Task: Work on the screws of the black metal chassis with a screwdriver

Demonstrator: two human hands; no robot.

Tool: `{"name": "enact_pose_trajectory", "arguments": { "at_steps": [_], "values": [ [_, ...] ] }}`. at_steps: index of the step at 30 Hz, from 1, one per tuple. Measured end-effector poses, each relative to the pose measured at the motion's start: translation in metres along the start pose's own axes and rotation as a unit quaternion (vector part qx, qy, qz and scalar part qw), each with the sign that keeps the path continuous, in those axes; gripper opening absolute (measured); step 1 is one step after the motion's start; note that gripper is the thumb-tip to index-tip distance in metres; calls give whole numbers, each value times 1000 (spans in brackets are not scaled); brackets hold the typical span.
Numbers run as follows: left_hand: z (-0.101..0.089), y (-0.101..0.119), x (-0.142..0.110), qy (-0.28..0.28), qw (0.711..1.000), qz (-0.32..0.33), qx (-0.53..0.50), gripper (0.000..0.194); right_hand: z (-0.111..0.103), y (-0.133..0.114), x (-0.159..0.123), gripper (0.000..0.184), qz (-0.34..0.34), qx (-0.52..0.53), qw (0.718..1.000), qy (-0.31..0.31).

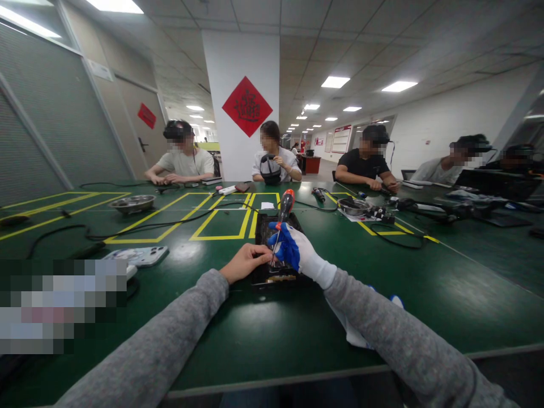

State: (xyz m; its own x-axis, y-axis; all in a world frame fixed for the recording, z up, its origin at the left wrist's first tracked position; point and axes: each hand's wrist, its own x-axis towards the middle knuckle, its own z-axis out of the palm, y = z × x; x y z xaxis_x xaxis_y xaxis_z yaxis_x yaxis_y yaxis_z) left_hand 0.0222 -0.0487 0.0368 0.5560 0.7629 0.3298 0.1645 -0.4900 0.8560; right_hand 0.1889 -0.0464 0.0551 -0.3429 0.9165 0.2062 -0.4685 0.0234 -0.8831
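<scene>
My right hand [295, 249], in a white glove with blue palm and fingers, is closed around a screwdriver [286, 207] with a red and black handle. The screwdriver stands nearly upright, its thin shaft running down to an open black device casing [275, 278] that lies on the table. My left hand [246, 262] is bare and reaches in from the left, thumb and fingers pinched together by the lower end of the shaft. Whatever lies between those fingertips is too small to make out. Part of the casing is hidden behind both hands.
On the green table [238, 340] are a phone [144, 256], a metal bowl [134, 204], a second bowl [355, 207], cables and yellow tape lines. A white-and-blue glove [357, 334] lies under my right forearm. Several people sit across the table, one holding a black headset [271, 169].
</scene>
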Motion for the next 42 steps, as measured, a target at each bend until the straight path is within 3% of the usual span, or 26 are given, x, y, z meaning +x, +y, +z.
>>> {"name": "enact_pose_trajectory", "arguments": {
  "at_steps": [7,14,20,27,34,42],
  "values": [
    [0,-3,0,36,999,-29,22,29,5,-1,-5,39,-39,-31,999,-12],
    [-4,5,-1,-44,999,-9,3,30,1,1,-2,43,-16,-10,999,-33],
    [-2,0,1,10,999,-27,28,29,3,1,-4,41,-31,-31,998,-36],
    [-5,4,0,-56,998,-19,3,30,1,2,-3,41,-14,-32,999,-38],
    [-2,1,2,2,999,-17,28,26,6,-3,-6,40,-27,-41,999,-17],
    [-3,3,1,-40,999,-24,1,27,3,0,-3,40,-27,-8,1000,-5]
  ]
}}
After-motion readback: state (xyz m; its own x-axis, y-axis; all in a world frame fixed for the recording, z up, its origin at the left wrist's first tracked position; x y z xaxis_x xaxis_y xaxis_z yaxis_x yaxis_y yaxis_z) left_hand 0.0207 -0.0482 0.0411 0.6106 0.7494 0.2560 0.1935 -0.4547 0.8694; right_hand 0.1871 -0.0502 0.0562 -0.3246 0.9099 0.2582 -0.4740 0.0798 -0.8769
